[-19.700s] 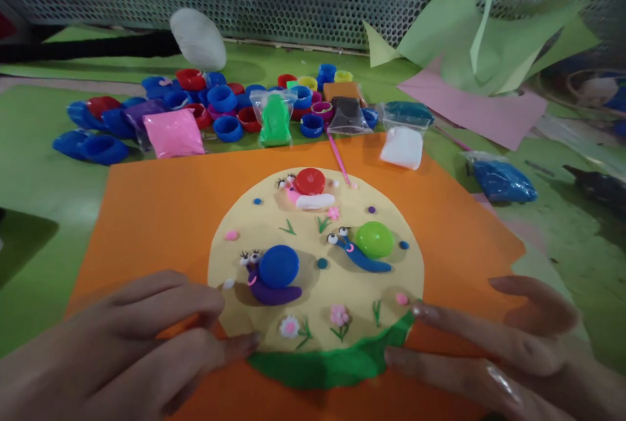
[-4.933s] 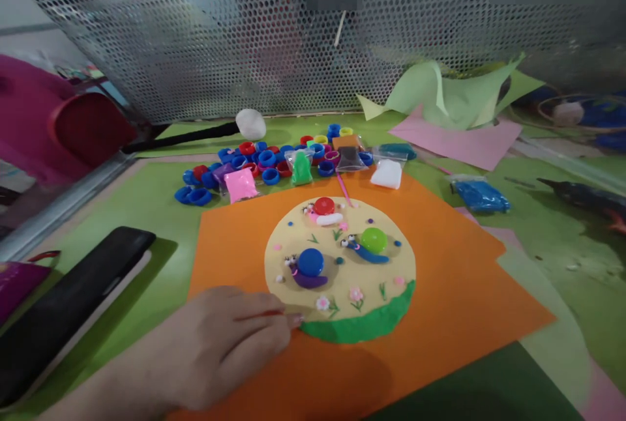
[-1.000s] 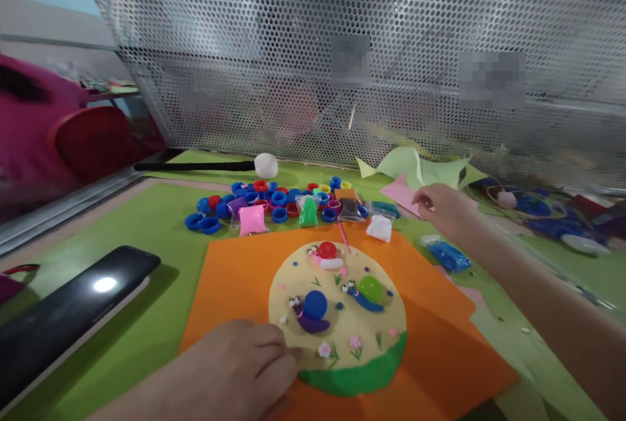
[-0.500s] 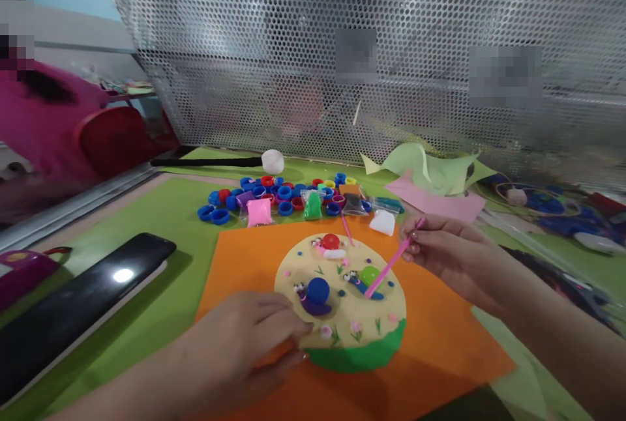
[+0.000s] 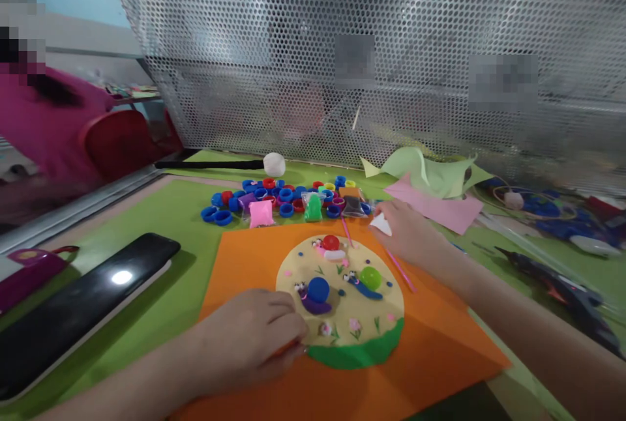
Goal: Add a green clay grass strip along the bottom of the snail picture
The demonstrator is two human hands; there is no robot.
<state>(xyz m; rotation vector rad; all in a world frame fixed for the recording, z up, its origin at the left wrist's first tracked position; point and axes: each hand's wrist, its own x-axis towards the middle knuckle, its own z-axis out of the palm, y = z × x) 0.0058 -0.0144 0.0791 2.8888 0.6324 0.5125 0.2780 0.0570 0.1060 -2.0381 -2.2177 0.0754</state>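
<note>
A round cream clay picture [image 5: 362,317] with a green lower edge, snail figures and small flowers lies on an orange sheet [image 5: 239,264]. My left hand [image 5: 254,336] has its fingers curled together at the picture's left edge, gripping it. Beyond the picture's upper right, my right hand [image 5: 408,232] closes on a white clay packet [image 5: 380,224], partly covered by the fingers. A pink stick [image 5: 401,271] lies on the orange sheet below this hand. Another pink stick [image 5: 347,231] lies at the picture's top.
Coloured bottle caps [image 5: 286,195] and clay packets, one pink [image 5: 261,214] and one green [image 5: 313,208], sit behind the sheet. A black phone-like slab [image 5: 98,304] lies left. Right are a glue gun [image 5: 557,284] and crumpled paper [image 5: 430,173]. A perforated metal panel [image 5: 303,49] stands behind.
My right hand has let go of the pink stick, which now lies on the orange sheet, and moved away from me onto the white clay packet. My left hand stays at the picture's edge.
</note>
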